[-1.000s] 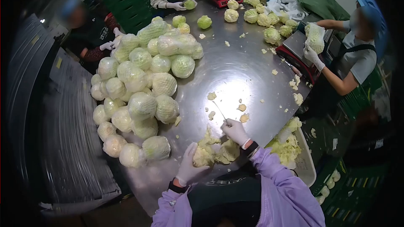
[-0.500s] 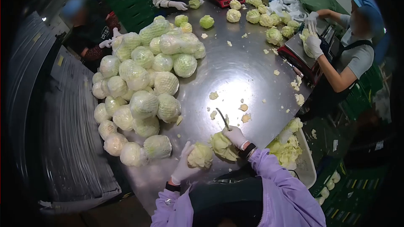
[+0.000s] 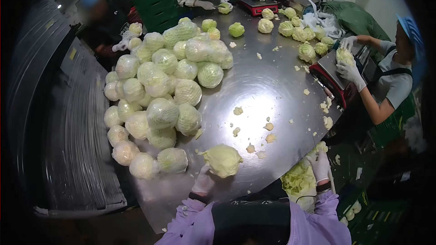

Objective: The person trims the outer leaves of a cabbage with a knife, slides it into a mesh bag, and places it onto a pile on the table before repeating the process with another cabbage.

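Note:
A pale green cabbage (image 3: pixel 222 160) rests against my left hand (image 3: pixel 204 180), whose fingers curl round its lower left side above the steel table. My right hand (image 3: pixel 319 165) is over the leaf-filled basket (image 3: pixel 333 182) at the table's right edge. Its fingers are bent near a piece of pale leaf, and what they hold is too small to make out. Loose leaves (image 3: pixel 297 179) fill the basket beside that hand. Small leaf scraps (image 3: pixel 270 138) lie on the table beyond the cabbage.
Wrapped cabbages (image 3: pixel 162 113) are piled on the table's left. Unwrapped ones (image 3: pixel 285 28) lie at the back right. A co-worker at the right holds a cabbage over a red scale (image 3: pixel 334 79). Other co-workers stand at the back and left.
My right hand has moved from the table to the basket; the dark-bladed tool it held no longer shows. The cabbage at my left hand now sits higher, and only one is near me.

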Motion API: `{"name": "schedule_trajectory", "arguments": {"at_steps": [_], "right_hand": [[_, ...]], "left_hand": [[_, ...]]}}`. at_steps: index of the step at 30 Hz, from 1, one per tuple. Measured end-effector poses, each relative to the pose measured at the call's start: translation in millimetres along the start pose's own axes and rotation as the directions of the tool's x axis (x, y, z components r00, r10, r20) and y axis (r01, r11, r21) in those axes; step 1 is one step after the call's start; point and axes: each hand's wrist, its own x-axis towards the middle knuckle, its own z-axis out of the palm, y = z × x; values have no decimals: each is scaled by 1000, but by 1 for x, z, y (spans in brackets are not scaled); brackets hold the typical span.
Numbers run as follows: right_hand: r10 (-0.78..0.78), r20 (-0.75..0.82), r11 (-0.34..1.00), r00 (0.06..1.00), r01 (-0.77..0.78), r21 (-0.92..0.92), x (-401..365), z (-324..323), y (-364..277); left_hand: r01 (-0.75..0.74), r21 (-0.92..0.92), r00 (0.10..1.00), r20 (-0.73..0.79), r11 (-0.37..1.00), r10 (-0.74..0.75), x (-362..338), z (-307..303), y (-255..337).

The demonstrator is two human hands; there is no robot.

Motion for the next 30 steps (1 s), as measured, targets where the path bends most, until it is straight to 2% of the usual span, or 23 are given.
{"name": "schedule_trajectory", "arguments": {"at_steps": [1,2,3,5,6,8,10,12,13,15,16,17,19,20,21,22,23,24,25,26,27,29,30], "right_hand": [[-78,6,980,997,75,187,0,-4,-37],[77,274,805,959,-222,550,-4,-9,-79],[88,547,447,833,-523,725,-9,-9,-119],[-190,719,262,668,-671,693,-18,6,-158],[-231,713,283,662,-655,700,-21,18,-172],[-297,690,273,661,-633,724,-25,33,-179],[-273,721,259,637,-673,693,-30,50,-179],[-273,723,251,635,-678,690,-37,60,-186],[-305,730,274,611,-678,682,-39,65,-186],[-275,750,179,602,-734,655,-41,77,-180],[-288,766,177,574,-754,632,-42,83,-173],[-300,780,173,549,-773,611,-43,92,-165],[-312,772,210,554,-752,625,-43,108,-151],[-328,788,109,520,-808,579,-40,115,-145],[-340,805,5,486,-855,519,-41,121,-136],[-349,810,3,472,-863,504,-40,128,-129],[-350,816,23,460,-867,499,-37,135,-122],[-262,802,-79,536,-840,536,-30,128,-139],[-171,783,-172,598,-801,574,-24,124,-149],[-235,714,-114,659,-749,653,-17,123,-149],[-248,723,-93,645,-758,645,-3,129,-138],[-412,752,-211,515,-857,471,27,146,-113],[-249,805,-339,538,-827,448,35,108,-166]], "left_hand": [[31,65,1000,-1,997,-31,5,8,-6],[62,132,998,-1,989,-62,10,15,-12],[70,134,997,13,988,-72,16,20,-19],[-134,429,976,213,893,44,28,28,-30],[-163,526,966,259,835,26,29,35,-32],[-198,562,957,287,803,35,24,55,-25],[-244,600,952,298,762,70,20,68,-20],[-200,716,979,112,668,173,19,73,-21],[-217,713,972,95,666,215,20,70,-21],[-164,687,970,-16,708,241,28,57,-23],[-141,729,962,-58,670,265,31,54,-28],[-162,723,953,-63,671,297,33,44,-30],[-264,840,945,129,474,300,38,34,-28],[-301,688,944,119,661,306,35,38,-27],[-303,683,942,108,664,319,35,43,-22],[-200,476,973,-3,856,230,37,48,-18],[-93,218,990,-81,972,113,39,50,-18],[-108,201,988,-89,974,128,40,46,-18],[-245,585,961,44,773,272,42,37,-16],[-346,843,916,210,412,340,43,29,-14],[-348,840,911,197,416,363,43,21,-16],[8,870,992,-69,493,105,35,6,-24],[-71,912,994,33,405,100,28,1,-21]]}}
